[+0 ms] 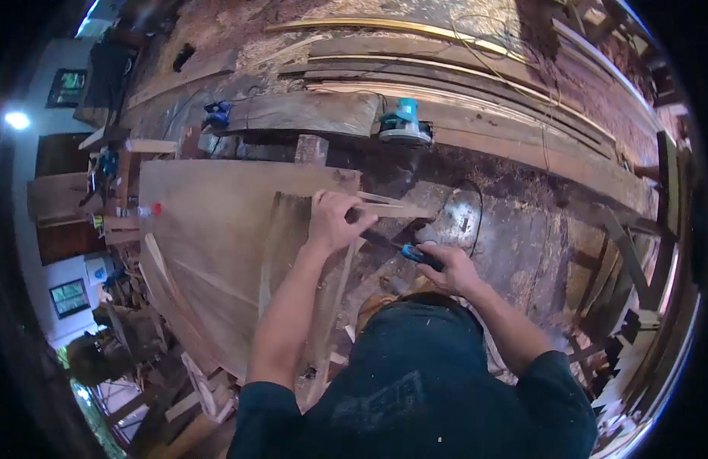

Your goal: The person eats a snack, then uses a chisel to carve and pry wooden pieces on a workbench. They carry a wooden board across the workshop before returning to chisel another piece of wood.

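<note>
- The person's right hand (450, 269) holds a hand tool (424, 255) with a blue-and-black handle; its fingers are clamped around that handle.
- The tool's dark front part points toward the left hand (337, 222), between the two hands and above the person's lap; whether its tip touches the left hand or the wood cannot be told.
- The left hand is at the upper end of a brown board (286, 229), its fingers bent and a dark gap showing between thumb and forefinger; whether they clamp anything cannot be told.
- Narrow light wood strips (388, 208) extend just beyond the left hand, on the side away from the board.
- The brown board overlaps a wide, pale wooden panel (208, 199), which spreads out to the person's left.
- Farther forward, a teal circular saw (406, 122) is beside one end of a thick plank (308, 113), and a blue power tool (218, 115) is near the other end.
- Long boards (461, 76) and scattered sawdust (247, 30) lie beyond.
</note>
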Demonstrator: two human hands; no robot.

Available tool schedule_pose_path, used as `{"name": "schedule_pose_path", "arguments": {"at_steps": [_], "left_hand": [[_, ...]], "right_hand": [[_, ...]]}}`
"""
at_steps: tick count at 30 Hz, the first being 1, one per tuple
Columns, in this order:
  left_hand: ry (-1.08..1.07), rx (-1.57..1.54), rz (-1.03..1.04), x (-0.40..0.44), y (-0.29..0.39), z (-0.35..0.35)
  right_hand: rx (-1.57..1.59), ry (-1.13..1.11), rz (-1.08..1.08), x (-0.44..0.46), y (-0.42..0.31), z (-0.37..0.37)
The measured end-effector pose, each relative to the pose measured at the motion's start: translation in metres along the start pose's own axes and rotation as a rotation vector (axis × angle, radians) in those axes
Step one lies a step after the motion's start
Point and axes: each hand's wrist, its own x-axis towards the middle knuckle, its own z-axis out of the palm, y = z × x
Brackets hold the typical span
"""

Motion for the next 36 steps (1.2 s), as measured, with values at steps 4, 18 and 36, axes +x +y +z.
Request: {"name": "schedule_pose_path", "arguments": {"at_steps": [4,18,36], "left_hand": [[0.036,-0.018,-0.028,-0.002,-0.008,0.010],[0.103,-0.092,0.000,-0.005,-0.016,0.014],[0.087,-0.109,-0.008,-0.005,-0.021,0.012]], "right_hand": [[0.027,0.006,-0.022,0.000,-0.005,-0.003],[-0.006,-0.055,-0.005,-0.016,-0.020,0.008],[-0.060,-0.116,0.053,-0.001,-0.023,0.010]]}}
